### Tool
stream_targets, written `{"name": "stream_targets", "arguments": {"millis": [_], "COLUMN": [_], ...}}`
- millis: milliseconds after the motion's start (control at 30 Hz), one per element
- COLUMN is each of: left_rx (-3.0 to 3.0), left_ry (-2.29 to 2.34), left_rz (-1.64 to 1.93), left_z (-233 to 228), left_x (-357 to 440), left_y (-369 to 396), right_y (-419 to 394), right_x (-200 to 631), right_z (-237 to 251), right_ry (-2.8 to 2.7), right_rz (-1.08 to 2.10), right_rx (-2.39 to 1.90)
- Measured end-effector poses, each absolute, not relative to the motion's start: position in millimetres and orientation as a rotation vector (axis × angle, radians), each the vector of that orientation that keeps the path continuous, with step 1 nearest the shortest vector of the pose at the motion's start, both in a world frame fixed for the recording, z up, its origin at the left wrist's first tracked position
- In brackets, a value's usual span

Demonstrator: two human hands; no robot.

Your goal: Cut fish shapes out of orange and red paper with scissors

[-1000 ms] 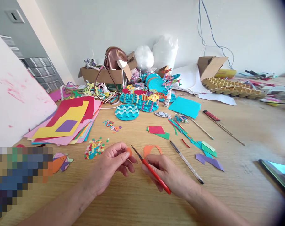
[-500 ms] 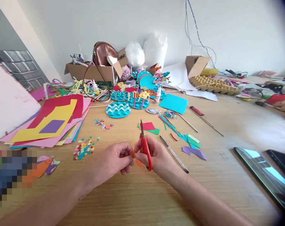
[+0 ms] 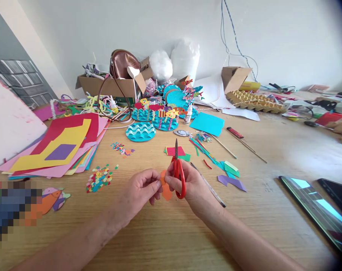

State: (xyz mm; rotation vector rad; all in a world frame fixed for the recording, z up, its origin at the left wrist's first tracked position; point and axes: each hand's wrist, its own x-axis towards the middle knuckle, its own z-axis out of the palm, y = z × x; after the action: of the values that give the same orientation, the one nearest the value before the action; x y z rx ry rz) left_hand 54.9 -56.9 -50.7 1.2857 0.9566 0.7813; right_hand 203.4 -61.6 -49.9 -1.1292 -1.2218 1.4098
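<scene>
Since 0.5 s ago the scissors (image 3: 178, 176) have shifted slightly right, blades staying vertical, and the orange paper (image 3: 165, 187) now hangs more fully exposed between both hands.

Handling: the paper is judged light, thin and floppy; it will bend or tear if pulled. Grip it close to the cut line, at the edge.

Pose: the left hand (image 3: 140, 189) pinches the paper's left edge, fingers closed on it, just above the tabletop (image 3: 165, 241). The right hand (image 3: 193, 186) is clamped through the red scissor loops, blades closed and pointing away. Both forearms converge from below. A pen (image 3: 208, 184) lies just beside the right hand.
</scene>
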Motion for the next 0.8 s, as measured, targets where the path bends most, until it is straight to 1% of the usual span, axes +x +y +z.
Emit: {"name": "stream_targets", "arguments": {"millis": [267, 400, 567, 800], "left_rx": [1.251, 1.154, 1.070, 1.071], "left_ry": [0.970, 0.990, 0.942, 0.892], "left_rz": [0.848, 0.982, 1.144, 1.125], "left_z": [-55, -51, -45, -43], "left_x": [53, 50, 44, 43], "left_y": [-57, -57, -55, -54], "right_y": [-63, -66, -68, -67], "right_x": [202, 203, 201, 199], "right_z": [-49, -45, -48, -55], "right_ry": [-1.247, -1.467, -1.771, -1.917], "right_rz": [1.392, 1.378, 1.214, 1.098], "right_rx": [-1.168, -1.247, -1.321, -1.312]}}
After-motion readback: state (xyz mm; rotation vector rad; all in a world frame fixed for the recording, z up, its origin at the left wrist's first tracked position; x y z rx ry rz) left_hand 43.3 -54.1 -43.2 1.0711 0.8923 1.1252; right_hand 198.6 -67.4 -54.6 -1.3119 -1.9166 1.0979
